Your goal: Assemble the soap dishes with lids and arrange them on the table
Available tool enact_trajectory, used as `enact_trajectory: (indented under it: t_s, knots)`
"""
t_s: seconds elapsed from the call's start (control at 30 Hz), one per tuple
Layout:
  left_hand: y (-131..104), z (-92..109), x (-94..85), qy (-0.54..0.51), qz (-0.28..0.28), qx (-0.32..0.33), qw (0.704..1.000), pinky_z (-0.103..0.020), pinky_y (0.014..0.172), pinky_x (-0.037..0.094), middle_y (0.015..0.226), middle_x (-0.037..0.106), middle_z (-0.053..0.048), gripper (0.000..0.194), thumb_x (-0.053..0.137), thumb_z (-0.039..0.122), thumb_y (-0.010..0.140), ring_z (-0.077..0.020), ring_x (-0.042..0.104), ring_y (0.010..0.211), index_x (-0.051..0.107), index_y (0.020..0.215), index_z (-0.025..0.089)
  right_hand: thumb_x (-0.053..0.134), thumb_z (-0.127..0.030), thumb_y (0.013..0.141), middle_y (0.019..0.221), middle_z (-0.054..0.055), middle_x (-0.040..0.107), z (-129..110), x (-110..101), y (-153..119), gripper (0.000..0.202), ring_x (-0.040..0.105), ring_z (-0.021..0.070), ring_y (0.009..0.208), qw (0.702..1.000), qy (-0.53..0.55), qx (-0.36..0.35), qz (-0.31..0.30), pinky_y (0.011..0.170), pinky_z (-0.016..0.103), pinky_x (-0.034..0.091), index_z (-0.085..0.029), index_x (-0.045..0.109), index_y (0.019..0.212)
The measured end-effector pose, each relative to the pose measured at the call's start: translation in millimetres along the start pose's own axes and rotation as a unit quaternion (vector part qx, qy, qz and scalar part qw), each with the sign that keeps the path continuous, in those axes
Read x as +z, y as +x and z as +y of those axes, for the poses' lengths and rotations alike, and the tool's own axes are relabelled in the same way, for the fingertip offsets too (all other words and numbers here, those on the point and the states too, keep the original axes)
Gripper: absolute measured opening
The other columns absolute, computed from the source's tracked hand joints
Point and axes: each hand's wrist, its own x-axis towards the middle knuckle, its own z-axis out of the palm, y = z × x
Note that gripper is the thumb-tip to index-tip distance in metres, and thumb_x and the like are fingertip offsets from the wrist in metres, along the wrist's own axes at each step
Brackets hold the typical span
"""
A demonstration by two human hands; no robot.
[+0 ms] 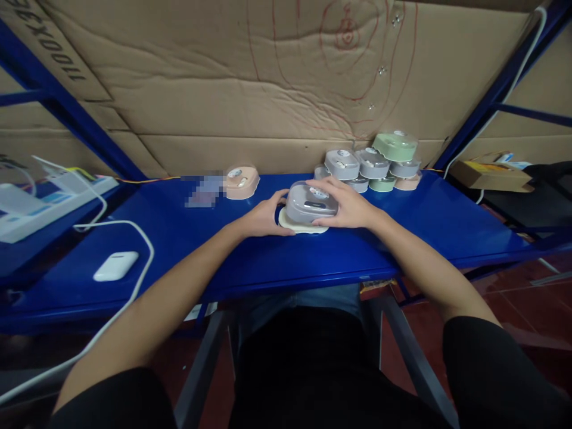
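Note:
A grey box with a clear lid (310, 205) is between my two hands, over a cream base (304, 227) on the blue table. My right hand (351, 202) wraps round the right side of the grey box, with fingers over its lid. At the left, my left hand (268, 215) has its thumb along the cream base and its fingers beside the box. Whether the grey box and the cream base touch is hard to tell.
Stacked grey boxes (342, 165) stand at the back right, with a green box (395, 146) on top. A pink box (242, 182) sits at the back left. A white case (117, 266) and a white cable (147, 244) lie at the left.

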Motion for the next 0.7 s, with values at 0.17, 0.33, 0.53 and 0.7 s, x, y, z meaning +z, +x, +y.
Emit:
enact_trajectory:
  t_s: [0.17,0.33,0.53,0.7]
  knots:
    - [1,8,17.6,-0.005,0.005,0.039,0.999,-0.068,0.133,0.052,0.180,0.056,-0.027,0.136,0.106,0.063,0.071,-0.0529,0.060,0.163,0.037,0.181,0.022,0.087,-0.078,0.091,0.152,0.019,0.067,5,18,0,0.105,0.070,0.0442,0.139,0.999,-0.019,0.015,-0.039,0.119,0.065,0.061,-0.026,0.057,0.178]
    - [-2,9,17.1,0.034,0.013,0.009,0.999,-0.067,0.139,0.044,0.187,0.046,-0.029,0.138,0.103,0.068,0.072,-0.0533,0.050,0.172,0.034,0.183,0.021,0.086,-0.078,0.093,0.150,0.020,0.068,-1,22,1,0.104,0.072,0.0444,0.133,0.995,-0.062,0.042,-0.071,0.109,0.060,0.065,-0.026,0.056,0.178]
    - [-3,13,15.6,0.051,-0.003,-0.004,0.999,-0.069,0.137,0.047,0.178,0.059,-0.029,0.134,0.100,0.063,0.076,-0.0511,0.058,0.166,0.033,0.184,0.021,0.084,-0.078,0.096,0.154,0.025,0.066,-19,23,-3,0.108,0.073,0.0483,0.128,0.982,-0.120,0.081,-0.124,0.098,0.060,0.067,-0.025,0.047,0.183]
    - [-4,18,12.7,0.057,0.004,-0.007,0.998,-0.066,0.133,0.052,0.170,0.066,-0.028,0.129,0.100,0.061,0.074,-0.0502,0.064,0.160,0.039,0.179,0.019,0.097,-0.067,0.084,0.164,0.027,0.063,-8,18,-8,0.127,0.072,0.0495,0.137,0.985,-0.071,0.074,-0.142,0.108,0.063,0.066,-0.021,0.038,0.186]
